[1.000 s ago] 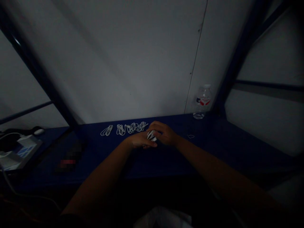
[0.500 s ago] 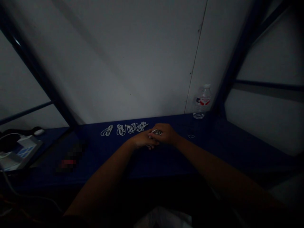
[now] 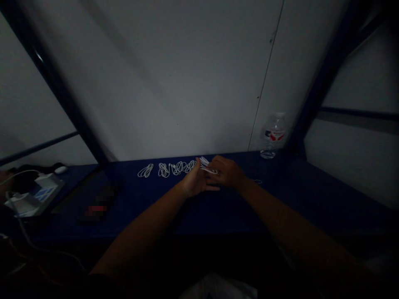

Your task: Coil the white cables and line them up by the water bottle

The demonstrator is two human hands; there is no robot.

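My right hand (image 3: pixel 227 172) is closed on a coiled white cable (image 3: pixel 206 165), holding it just above the dark blue table (image 3: pixel 299 195) near the back wall. My left hand (image 3: pixel 195 182) lies right beside it with its fingers stretched out, touching the right hand. Several other coiled white cables (image 3: pixel 170 169) lie in a row on the table just to the left of the held coil.
A clear water bottle (image 3: pixel 273 135) with a red label stands at the back right by a dark frame post. A dark flat object (image 3: pixel 99 203) lies at left. Further left are a white device with cords (image 3: pixel 34 192) and a computer mouse (image 3: pixel 60 169). A small white bit (image 3: pixel 257 181) lies right of my wrist.
My hands have moved toward the row of cables with the coil. The left hand has opened off the coil; the right now holds it alone. The camera shifted slightly.
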